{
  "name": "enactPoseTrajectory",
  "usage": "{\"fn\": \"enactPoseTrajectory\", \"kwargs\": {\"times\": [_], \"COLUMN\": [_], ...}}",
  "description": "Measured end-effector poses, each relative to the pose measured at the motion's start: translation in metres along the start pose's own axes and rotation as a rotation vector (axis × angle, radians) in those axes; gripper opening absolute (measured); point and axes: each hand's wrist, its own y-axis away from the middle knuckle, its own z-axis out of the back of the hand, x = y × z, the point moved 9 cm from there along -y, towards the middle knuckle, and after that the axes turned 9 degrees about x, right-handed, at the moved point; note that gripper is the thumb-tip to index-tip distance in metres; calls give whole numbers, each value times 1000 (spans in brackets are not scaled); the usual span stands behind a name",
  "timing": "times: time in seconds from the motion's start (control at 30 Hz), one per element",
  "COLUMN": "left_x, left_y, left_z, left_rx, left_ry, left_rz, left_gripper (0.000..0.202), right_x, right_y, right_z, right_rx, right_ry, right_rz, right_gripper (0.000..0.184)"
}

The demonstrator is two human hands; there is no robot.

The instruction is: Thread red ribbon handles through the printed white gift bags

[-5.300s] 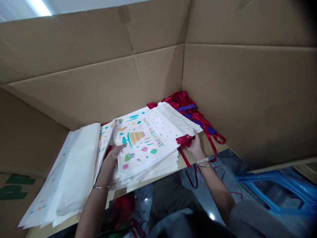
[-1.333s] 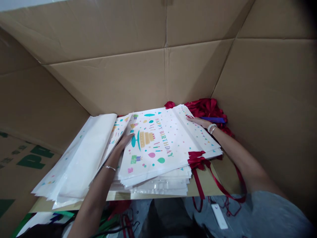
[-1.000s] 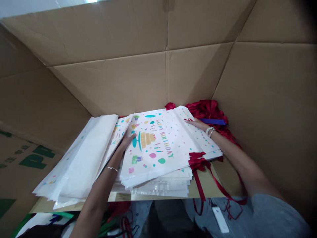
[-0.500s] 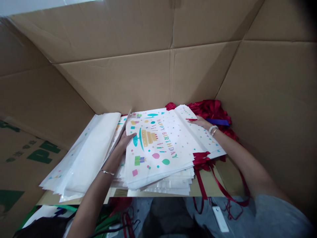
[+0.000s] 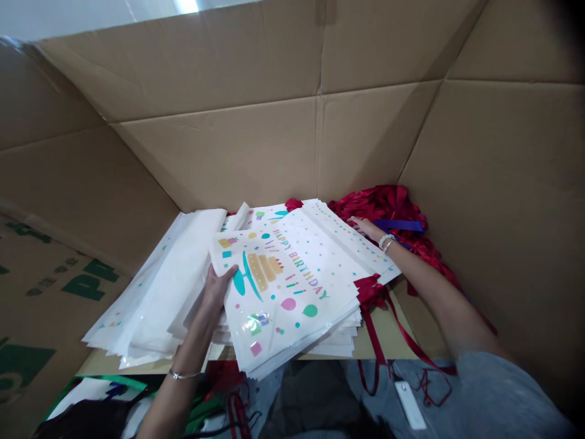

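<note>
My left hand point(image 5: 218, 286) is closed on the left edge of a flat white birthday bag point(image 5: 260, 274), thumb on top. The bag is printed with a cake, balloons and "HAPPY BIRTHDAY", and it lies tilted over a stack of similar sheets. A creased white panel with small stars point(image 5: 320, 235) spreads to its right. My right hand point(image 5: 368, 228) is at the near side of a heap of red ribbon point(image 5: 384, 204). Its fingers stretch out against the ribbon, partly hidden in red. Another bunch of red ribbon point(image 5: 369, 291) lies at the bag's right edge.
Tall cardboard walls point(image 5: 219, 158) stand behind and at both sides. Folded white bags point(image 5: 178, 274) are piled at the left. A purple strip point(image 5: 397, 225) lies in the ribbon heap. Ribbon loops point(image 5: 375, 341) hang over the front edge, near a white oblong object point(image 5: 410, 405).
My left hand has drawn the bag left and toward me, so its lower corner overhangs the front edge. The right hand has come off the bag panel onto the ribbon heap.
</note>
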Motion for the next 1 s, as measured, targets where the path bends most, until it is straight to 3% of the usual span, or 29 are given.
{"fn": "enactPoseTrajectory", "kwargs": {"times": [0.13,0.2,0.3,0.43,0.5,0.53,0.63,0.7,0.77,0.9,0.93,1.0], "left_x": [-4,-2,0,-8,-12,-13,-12,-8,-2,5,5,4], "left_y": [10,13,17,22,25,26,25,23,21,22,24,27], "left_z": [8,17,30,42,50,54,68,76,83,89,89,86], "left_rx": [-47,-104,-177,-237,-275,-291,-305,-289,-275,-282,-284,-279], "left_ry": [-24,-35,-59,-82,-97,-96,-44,-9,-5,-7,-5,2], "left_rz": [-36,-17,1,-16,-18,-23,-62,-79,-68,-33,-32,-33], "left_gripper": [66,65,61,56,55,55,60,64,67,69,68,65], "right_x": [-6,-7,-14,-35,-50,-62,-85,-75,-46,35,55,89], "right_y": [36,66,123,211,251,264,279,272,243,136,106,51], "right_z": [7,17,25,25,11,-3,-65,-75,-56,-17,-14,-27], "right_rx": [-95,-178,-266,-467,-529,-479,-95,-46,-121,-160,-157,-46], "right_ry": [-15,8,56,156,108,20,-272,-290,-204,93,206,426], "right_rz": [-7,59,150,123,56,-7,-164,-142,-13,229,263,330], "right_gripper": [16,20,26,30,29,30,35,33,32,40,45,54]}}
